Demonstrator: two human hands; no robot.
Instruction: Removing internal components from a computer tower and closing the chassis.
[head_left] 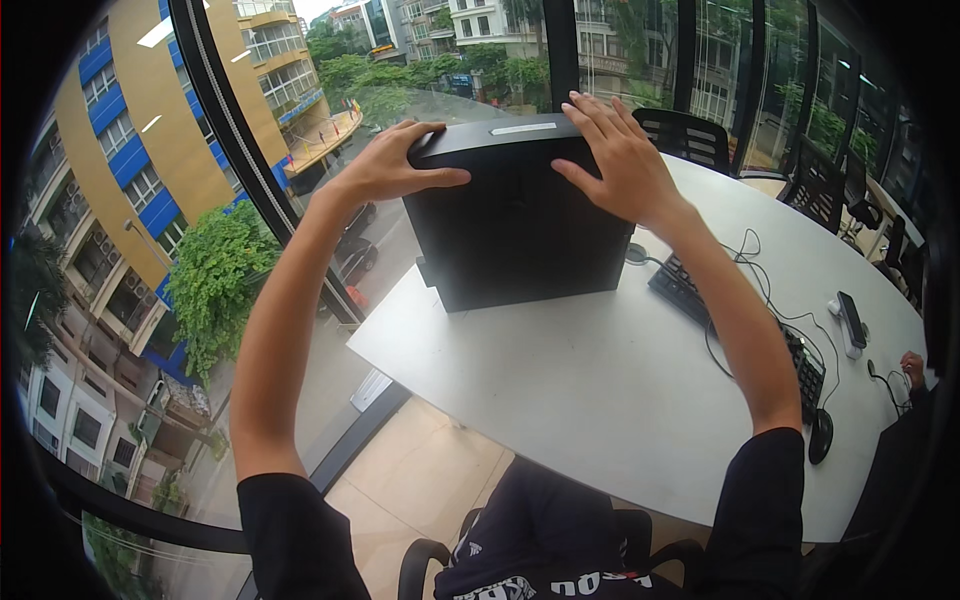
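Observation:
A black box-shaped case [520, 235], which looks like a desktop computer case, stands upright on the white table [560, 390]. A pale label strip runs along its top edge, and a small piece juts out near its lower left corner. My left hand [405, 163] grips the top left corner, thumb against the near face and fingers over the top. At the top right corner, my right hand [620, 155] holds on in the same way, its fingers stretched over the top edge. The far side of the case is hidden.
Right of the case lie a black keyboard [682, 292] with tangled cables, another keyboard [808, 370], a black mouse [820, 437] and a small black-and-white device [850, 322]. Another person's hand [912, 368] is at the far right. Black chairs [683, 138] stand beyond the table; windows line the left.

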